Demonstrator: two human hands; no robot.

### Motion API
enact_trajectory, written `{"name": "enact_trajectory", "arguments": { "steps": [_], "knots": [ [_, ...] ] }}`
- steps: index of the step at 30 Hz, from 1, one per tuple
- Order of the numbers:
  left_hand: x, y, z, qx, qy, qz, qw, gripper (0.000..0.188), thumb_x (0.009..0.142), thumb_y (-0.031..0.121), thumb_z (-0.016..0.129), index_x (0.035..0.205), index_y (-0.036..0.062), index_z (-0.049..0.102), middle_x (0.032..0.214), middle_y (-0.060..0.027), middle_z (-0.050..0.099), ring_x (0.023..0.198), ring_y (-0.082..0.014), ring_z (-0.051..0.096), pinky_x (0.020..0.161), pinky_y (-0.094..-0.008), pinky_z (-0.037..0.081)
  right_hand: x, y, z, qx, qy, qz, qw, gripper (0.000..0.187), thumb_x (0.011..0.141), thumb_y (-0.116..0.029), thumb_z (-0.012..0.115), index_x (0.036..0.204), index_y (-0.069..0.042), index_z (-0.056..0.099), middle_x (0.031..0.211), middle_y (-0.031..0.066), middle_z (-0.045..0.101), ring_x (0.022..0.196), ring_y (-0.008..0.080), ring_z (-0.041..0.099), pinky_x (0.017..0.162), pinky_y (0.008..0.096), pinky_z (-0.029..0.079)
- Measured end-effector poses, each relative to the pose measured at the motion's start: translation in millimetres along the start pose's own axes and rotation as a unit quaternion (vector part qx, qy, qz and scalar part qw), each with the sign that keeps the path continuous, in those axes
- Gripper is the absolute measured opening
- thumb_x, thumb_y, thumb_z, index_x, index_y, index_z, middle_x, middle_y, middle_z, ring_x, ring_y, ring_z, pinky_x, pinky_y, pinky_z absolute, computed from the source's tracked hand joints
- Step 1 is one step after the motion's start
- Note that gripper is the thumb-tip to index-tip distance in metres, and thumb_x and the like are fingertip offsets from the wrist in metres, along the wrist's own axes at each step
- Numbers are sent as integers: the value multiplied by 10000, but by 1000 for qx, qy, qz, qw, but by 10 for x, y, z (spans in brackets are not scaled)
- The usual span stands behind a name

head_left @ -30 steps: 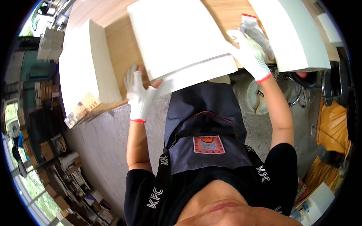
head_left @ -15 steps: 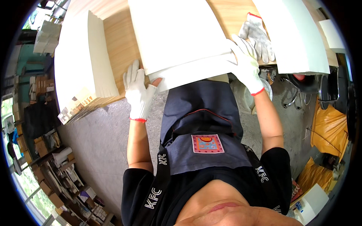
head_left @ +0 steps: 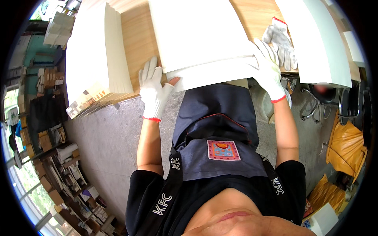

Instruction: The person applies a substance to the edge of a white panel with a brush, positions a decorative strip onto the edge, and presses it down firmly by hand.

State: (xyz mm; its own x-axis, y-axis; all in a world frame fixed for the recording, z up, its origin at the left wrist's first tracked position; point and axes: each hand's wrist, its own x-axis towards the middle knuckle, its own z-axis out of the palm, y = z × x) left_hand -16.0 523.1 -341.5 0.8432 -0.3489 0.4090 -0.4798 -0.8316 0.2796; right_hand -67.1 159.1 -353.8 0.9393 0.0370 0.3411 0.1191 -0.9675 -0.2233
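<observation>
From the head view, we are seeing the left hand (head_left: 154, 91) and right hand (head_left: 270, 69), both gloved, each closing its grip on the near edge of the white sheet stack (head_left: 201, 39), which is overhanging the wooden desk (head_left: 138, 43) beside a spare glove (head_left: 281, 39).

White knit gloves, red-edged cuffs — black tee, dark apron.
</observation>
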Motion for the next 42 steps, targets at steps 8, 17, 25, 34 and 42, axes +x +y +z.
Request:
{"name": "enact_trajectory", "arguments": {
  "steps": [8,17,25,34,42],
  "knots": [
    [2,-5,1,0,-8,-7,1000,569,709,384,826,1055,-36,657,1376,-235,555,1296,-398,492,1119,-530,328,-16,24,52,11,6,4,1000,674,843,-419,714,1419,-127,520,1496,81,462,1416,265,375,1192,463,232],
    [12,37,1,16,-15,4,1000,574,722,374,816,1066,-54,648,1377,-227,556,1280,-394,502,1104,-503,346,-11,6,-20,6,-3,4,1000,668,844,-350,720,1431,-129,492,1506,79,455,1410,276,380,1195,454,239],
    [6,37,-11,29,-17,19,999,624,719,352,825,1168,-32,625,1396,-225,534,1270,-390,505,1075,-487,387,-16,-4,-32,-14,-14,5,1000,662,873,-406,682,1441,-129,482,1511,78,449,1431,251,361,1205,440,225],
    [244,519,-261,-55,-117,104,986,713,559,205,912,1203,92,629,1269,-81,608,1176,-312,564,988,-420,475,-5,-34,-21,-7,-5,16,1000,680,859,-391,711,1440,-124,479,1501,86,459,1417,263,377,1200,429,240],
    [331,473,-319,-14,-125,110,986,508,643,173,839,1116,165,654,1171,-34,641,1040,-282,623,848,-396,530,19,-2,-47,137,56,31,989,613,859,-448,686,1354,-105,568,1423,96,533,1344,280,461,1142,444,330]
  ]
}}
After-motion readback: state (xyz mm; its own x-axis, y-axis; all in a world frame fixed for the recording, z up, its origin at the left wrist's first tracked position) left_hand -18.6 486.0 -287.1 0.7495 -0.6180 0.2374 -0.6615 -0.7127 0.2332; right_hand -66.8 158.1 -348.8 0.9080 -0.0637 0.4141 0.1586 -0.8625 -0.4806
